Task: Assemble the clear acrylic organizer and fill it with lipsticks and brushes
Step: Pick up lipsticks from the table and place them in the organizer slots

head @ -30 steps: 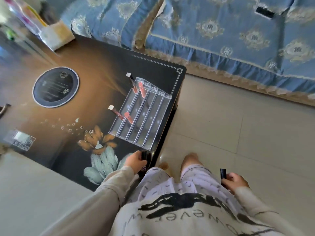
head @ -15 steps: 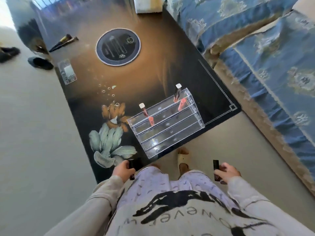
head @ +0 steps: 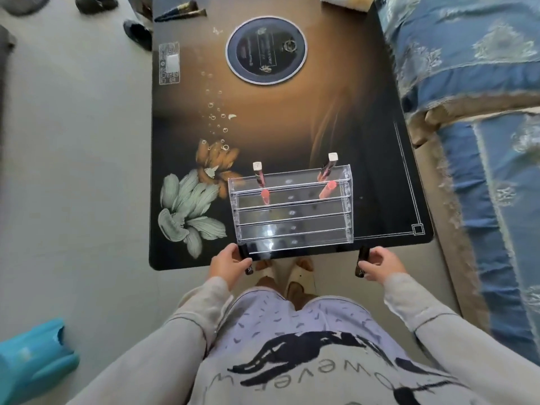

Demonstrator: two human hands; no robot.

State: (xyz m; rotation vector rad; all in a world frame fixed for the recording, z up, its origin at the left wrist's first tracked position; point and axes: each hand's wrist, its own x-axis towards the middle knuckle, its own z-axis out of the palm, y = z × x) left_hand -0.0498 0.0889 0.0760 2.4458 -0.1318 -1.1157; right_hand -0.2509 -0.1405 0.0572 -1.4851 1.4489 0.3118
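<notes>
The clear acrylic organizer is standing at the table's near edge, holding two lip glosses near its rear corners. The left hand and right hand are each gripping a black lipstick.

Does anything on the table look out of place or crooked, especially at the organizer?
Nothing is spilled or broken. The clear organizer sits square but very near the table's front edge. In its back rows the left tube and the right tube, both white-capped, seem to splay apart; the wide lens may cause that.
</notes>
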